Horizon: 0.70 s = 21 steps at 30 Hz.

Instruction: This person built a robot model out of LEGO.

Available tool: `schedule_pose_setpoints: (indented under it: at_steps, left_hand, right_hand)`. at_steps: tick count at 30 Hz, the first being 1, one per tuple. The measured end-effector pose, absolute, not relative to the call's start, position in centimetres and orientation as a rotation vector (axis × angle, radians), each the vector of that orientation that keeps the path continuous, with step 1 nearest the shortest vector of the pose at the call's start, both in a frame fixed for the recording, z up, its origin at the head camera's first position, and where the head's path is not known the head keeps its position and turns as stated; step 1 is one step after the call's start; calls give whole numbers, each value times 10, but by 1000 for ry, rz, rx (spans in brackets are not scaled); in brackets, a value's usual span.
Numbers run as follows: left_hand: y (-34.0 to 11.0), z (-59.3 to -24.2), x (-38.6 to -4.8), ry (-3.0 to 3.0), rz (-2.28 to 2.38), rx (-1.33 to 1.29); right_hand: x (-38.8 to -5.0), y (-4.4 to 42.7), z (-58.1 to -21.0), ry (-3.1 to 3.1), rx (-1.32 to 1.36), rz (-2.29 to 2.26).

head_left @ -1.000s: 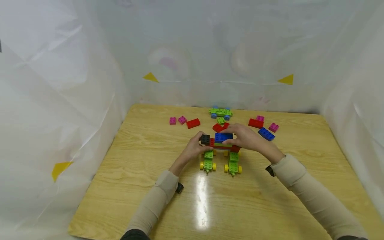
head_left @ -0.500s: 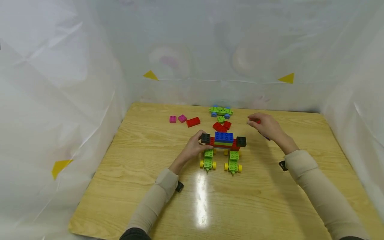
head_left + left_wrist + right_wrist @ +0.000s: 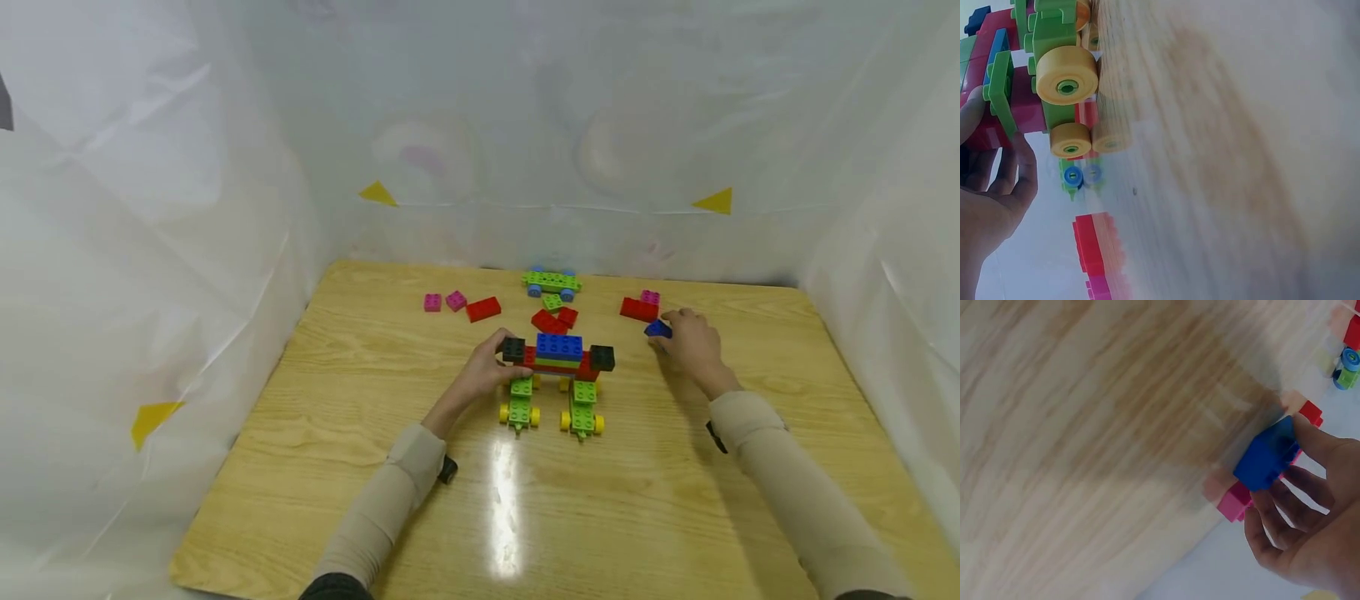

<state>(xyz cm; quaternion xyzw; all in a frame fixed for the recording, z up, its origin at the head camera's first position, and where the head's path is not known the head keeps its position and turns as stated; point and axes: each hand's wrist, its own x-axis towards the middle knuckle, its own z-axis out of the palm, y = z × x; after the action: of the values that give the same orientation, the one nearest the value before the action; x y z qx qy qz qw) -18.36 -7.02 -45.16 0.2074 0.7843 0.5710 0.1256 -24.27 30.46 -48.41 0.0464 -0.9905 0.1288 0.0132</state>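
My left hand (image 3: 482, 372) grips the left end of a toy brick model (image 3: 558, 364), thumb in front and fingers behind, also seen in the left wrist view. Two green wheeled bases (image 3: 520, 410) with yellow wheels carry the model's red crosspiece. A blue brick (image 3: 558, 346) tops its middle, and a black brick (image 3: 602, 357) caps its right end. Off to the right, my right hand (image 3: 693, 348) pinches a loose blue brick (image 3: 1265, 456) between thumb and fingers. That brick is tilted; whether it touches the table cannot be told.
Beyond the right hand lie a red brick (image 3: 639, 309) and a pink brick (image 3: 650, 297). Behind the model are red bricks (image 3: 550, 322), a small green brick (image 3: 552, 302) and a green base with blue wheels (image 3: 552, 282). Pink bricks (image 3: 432, 302) and another red brick (image 3: 483, 309) lie at back left.
My right hand has left the blue brick atop the model, moved right, and now pinches the loose blue brick. The left hand keeps its grip on the model.
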Motion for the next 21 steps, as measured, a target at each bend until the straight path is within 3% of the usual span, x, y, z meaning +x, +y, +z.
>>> schedule_pose_setpoints:
  at_steps: [10,16,21]
  left_hand:
    - [-70,-456,-186,2311,1651,612]
    - [-70,-483,-198,2321,1679,584]
    - [-70,-486,-199,2319,1700,601]
  right_hand:
    - [-241,304,-482,-3002,274,508]
    - [-239,282,-449,-2814,516,593]
    - [-227,251,-418,-2702,695,777]
